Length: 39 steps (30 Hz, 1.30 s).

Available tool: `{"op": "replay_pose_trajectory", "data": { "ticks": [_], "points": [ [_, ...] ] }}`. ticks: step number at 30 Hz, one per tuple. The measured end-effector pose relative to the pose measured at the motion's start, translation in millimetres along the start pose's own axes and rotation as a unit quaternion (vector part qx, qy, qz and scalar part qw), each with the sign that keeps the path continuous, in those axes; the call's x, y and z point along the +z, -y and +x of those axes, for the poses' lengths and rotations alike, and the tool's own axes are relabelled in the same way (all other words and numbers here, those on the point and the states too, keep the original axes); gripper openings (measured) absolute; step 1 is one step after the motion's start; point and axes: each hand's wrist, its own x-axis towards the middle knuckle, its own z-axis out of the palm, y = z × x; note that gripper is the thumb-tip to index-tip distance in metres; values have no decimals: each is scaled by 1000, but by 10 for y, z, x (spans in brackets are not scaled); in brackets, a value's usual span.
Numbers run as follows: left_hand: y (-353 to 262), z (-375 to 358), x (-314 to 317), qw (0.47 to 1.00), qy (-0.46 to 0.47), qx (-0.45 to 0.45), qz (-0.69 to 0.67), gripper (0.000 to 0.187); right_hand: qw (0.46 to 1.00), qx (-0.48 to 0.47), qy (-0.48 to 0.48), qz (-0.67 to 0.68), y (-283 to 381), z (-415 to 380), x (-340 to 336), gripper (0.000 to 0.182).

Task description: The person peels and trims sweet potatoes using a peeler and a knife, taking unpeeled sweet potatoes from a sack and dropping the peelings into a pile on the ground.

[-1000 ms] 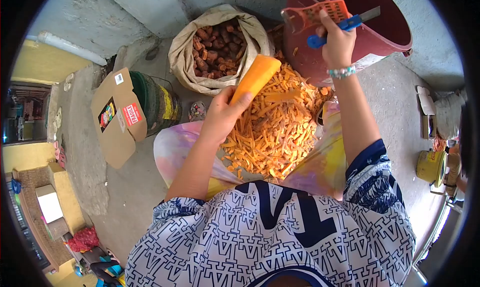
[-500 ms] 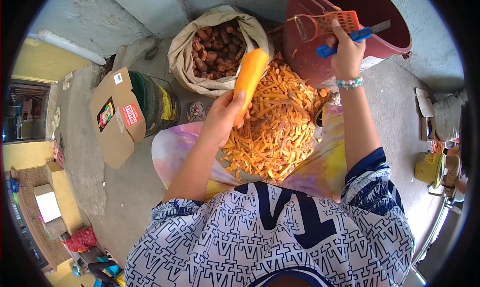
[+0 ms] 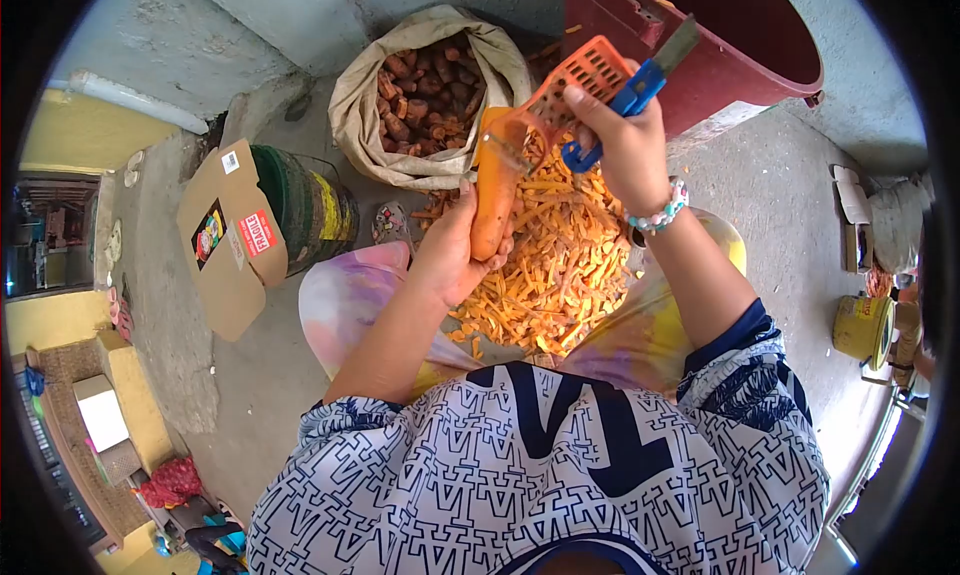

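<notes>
My left hand [image 3: 457,245] is closed round the lower part of a long orange root [image 3: 494,200], held nearly upright over a heap of orange peelings [image 3: 560,275]. An orange peeler [image 3: 585,75] is in my right hand [image 3: 625,145], its blade end against the upper part of the root. The same hand also grips a blue-handled knife [image 3: 636,93], whose blade points up and to the right. Behind the root, an open cloth sack [image 3: 355,105] holds several reddish-brown roots [image 3: 425,100].
A large dark red tub [image 3: 700,60] stands at the back right against the wall. To the left is a green bucket [image 3: 325,210] with a cardboard piece [image 3: 228,240] beside it. A yellow bucket [image 3: 858,327] and part of another person are at the far right.
My right hand has come down and left from the red tub, bringing the peeler onto the root. The root is now more upright and slightly lower in my left hand.
</notes>
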Motion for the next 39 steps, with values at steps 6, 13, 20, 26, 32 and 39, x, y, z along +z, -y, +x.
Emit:
{"op": "replay_pose_trajectory", "data": {
  "ticks": [6,13,20,26,32,39],
  "points": [
    [-7,12,33,995,-77,58,31,51,998,11,34,-51,-210,-210,154,35],
    [-143,-160,-38,991,70,31,107,42,980,-120,-150,-46,-274,747,-373,24],
    [-135,-179,19,981,136,52,125,35,996,-63,-44,36,-72,305,-270,22],
    [-70,-182,27,975,62,68,204,36,992,23,91,-81,-112,-276,128,37],
    [-170,-260,119,975,88,45,198,48,986,-123,-111,-4,-159,597,-389,16],
    [-64,-176,19,762,-82,255,590,48,991,-101,-38,-81,-53,-58,112,26]
  ]
}}
